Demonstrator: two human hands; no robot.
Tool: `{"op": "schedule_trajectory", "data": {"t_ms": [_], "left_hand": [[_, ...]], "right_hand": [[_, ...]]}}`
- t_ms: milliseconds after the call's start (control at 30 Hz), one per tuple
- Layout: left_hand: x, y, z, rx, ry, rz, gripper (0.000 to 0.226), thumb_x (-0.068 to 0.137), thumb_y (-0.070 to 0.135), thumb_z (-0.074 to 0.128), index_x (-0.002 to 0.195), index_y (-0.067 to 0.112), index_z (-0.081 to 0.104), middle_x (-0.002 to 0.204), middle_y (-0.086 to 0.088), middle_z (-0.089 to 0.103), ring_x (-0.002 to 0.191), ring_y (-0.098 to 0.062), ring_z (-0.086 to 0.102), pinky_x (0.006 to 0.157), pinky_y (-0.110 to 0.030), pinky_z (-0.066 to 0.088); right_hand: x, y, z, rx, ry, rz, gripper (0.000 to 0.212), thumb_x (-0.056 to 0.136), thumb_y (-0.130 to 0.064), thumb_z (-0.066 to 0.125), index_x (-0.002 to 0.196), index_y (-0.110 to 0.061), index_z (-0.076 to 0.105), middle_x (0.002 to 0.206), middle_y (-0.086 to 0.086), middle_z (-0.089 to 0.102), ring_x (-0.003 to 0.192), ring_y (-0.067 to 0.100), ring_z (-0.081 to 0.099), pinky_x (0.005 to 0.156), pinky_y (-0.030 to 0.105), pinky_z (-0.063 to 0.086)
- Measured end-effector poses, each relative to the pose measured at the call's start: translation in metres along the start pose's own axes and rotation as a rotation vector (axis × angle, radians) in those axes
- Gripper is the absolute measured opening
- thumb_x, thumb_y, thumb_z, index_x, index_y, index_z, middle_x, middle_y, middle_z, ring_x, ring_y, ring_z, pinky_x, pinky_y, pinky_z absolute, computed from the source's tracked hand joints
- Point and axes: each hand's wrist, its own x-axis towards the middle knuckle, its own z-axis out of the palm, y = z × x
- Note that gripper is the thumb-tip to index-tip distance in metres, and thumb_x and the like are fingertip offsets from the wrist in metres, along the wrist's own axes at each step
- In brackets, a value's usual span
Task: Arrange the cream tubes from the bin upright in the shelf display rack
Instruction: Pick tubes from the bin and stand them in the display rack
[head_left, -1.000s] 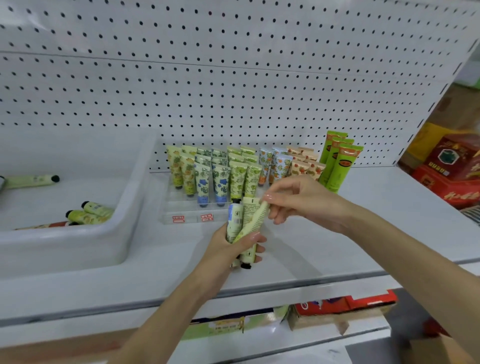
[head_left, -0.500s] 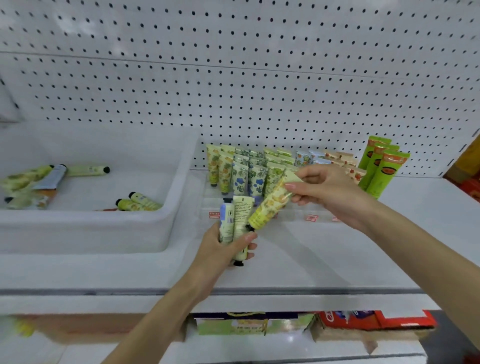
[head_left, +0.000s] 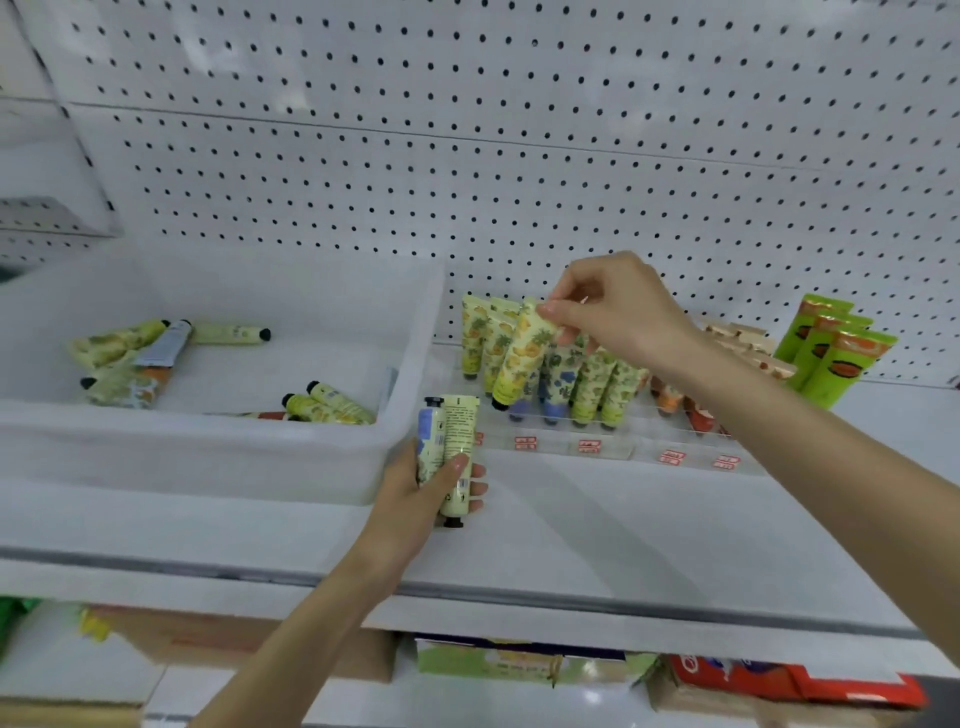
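My right hand (head_left: 618, 312) pinches the crimped top of a yellow fruit-print cream tube (head_left: 519, 358), cap down, over the left end of the clear display rack (head_left: 597, 447). Several tubes stand upright in the rack behind it. My left hand (head_left: 421, 488) grips two tubes (head_left: 451, 452) upright in front of the rack, one with a blue print and one pale yellow. The white bin (head_left: 208, 447) on the left holds several loose tubes (head_left: 130, 364) lying flat.
Three taller green tubes (head_left: 831, 353) stand at the right of the rack. Pegboard backs the shelf. Red price labels run along the rack front. Boxes sit on the lower shelf under the front edge (head_left: 519, 597).
My right hand has drawn the yellow tube out of my left hand and carried it up and back to the rack's left end. The view has shifted left, showing more of the bin.
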Motion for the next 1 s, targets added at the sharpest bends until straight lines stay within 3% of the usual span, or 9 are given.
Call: {"op": "schedule_trajectory", "data": {"t_ms": [133,200,300,467,833,1000], "left_hand": [[0.003,-0.001,-0.004,0.000,0.015,0.013,0.019,0.094,0.013,0.053,0.113,0.009,0.057,0.091,-0.013,0.071,0.071,-0.017,0.071,0.058,-0.027,0.057],[0.004,-0.002,-0.005,-0.006,0.007,0.023,0.019,0.094,0.012,0.053,0.113,0.009,0.057,0.087,-0.012,0.071,0.071,-0.018,0.071,0.061,-0.031,0.059],[0.003,-0.004,-0.006,-0.024,-0.008,0.035,0.018,0.094,0.012,0.053,0.111,0.010,0.058,0.083,-0.009,0.071,0.071,-0.018,0.070,0.062,-0.031,0.059],[0.003,-0.004,-0.006,-0.089,-0.018,0.039,0.015,0.094,0.007,0.052,0.107,0.011,0.059,0.080,-0.010,0.070,0.068,-0.017,0.069,0.061,-0.027,0.057],[0.005,-0.005,-0.004,-0.102,-0.017,0.040,0.014,0.095,0.005,0.051,0.100,0.015,0.061,0.078,-0.010,0.068,0.067,-0.015,0.069,0.060,-0.026,0.056],[0.005,-0.005,-0.004,-0.099,-0.008,0.052,0.014,0.095,0.005,0.051,0.099,0.014,0.060,0.077,-0.009,0.068,0.066,-0.015,0.069,0.060,-0.027,0.057]], "right_hand": [[0.033,-0.015,0.022,-0.219,0.057,-0.045,0.014,0.082,-0.032,0.071,0.077,-0.019,0.069,0.074,-0.012,0.050,0.068,0.003,0.046,0.063,0.026,0.037],[0.048,-0.016,0.034,-0.278,0.051,-0.019,0.016,0.082,-0.034,0.070,0.082,-0.019,0.071,0.087,-0.009,0.056,0.080,0.008,0.050,0.070,0.027,0.038],[0.063,-0.013,0.047,-0.343,0.025,0.015,0.014,0.083,-0.032,0.070,0.085,-0.018,0.073,0.094,-0.002,0.069,0.083,0.015,0.059,0.071,0.028,0.043],[0.077,-0.007,0.060,-0.388,0.012,0.055,0.008,0.081,-0.026,0.070,0.079,-0.019,0.073,0.092,-0.001,0.073,0.070,0.015,0.059,0.058,0.023,0.040],[0.088,-0.004,0.068,-0.416,-0.004,0.061,0.011,0.082,-0.030,0.070,0.084,-0.021,0.074,0.092,-0.003,0.073,0.077,0.016,0.064,0.065,0.027,0.046],[0.087,0.001,0.070,-0.429,-0.017,0.078,0.011,0.082,-0.032,0.070,0.082,-0.022,0.073,0.083,-0.004,0.071,0.061,0.011,0.055,0.055,0.022,0.038]]}}
